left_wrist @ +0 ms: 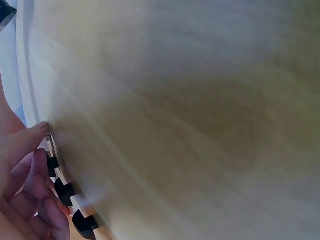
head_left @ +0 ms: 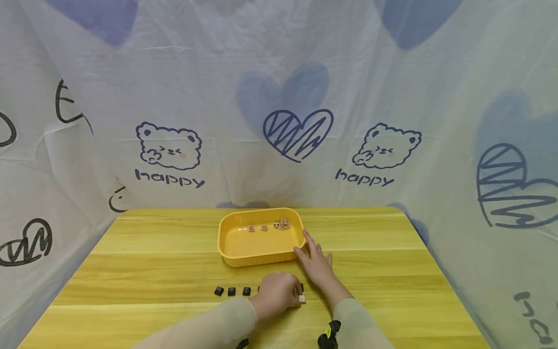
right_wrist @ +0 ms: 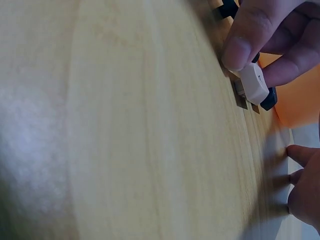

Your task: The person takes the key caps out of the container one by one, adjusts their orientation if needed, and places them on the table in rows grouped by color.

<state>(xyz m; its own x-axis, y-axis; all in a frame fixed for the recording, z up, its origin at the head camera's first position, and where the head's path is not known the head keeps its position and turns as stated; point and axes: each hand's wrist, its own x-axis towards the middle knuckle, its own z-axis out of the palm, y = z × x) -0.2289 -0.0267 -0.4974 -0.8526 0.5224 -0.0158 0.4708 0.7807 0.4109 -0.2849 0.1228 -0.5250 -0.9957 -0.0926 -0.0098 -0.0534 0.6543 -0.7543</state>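
Yellow tray — pinkish keycaps inside

I see creased pale fabric hanging beyond the yellow wood-grain table and along its left and right sides, printed with blue hearts, bear faces and the word "happy".

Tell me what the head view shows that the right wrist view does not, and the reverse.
Head only: the bear drawings and the small brownish pieces inside the yellow tray.
Right wrist only: the left thumbnail, seen close up.
Both: the left hand pinching a white keycap, black keycaps, the right hand, the table, and the tray, though the right wrist view catches only part of its wall.
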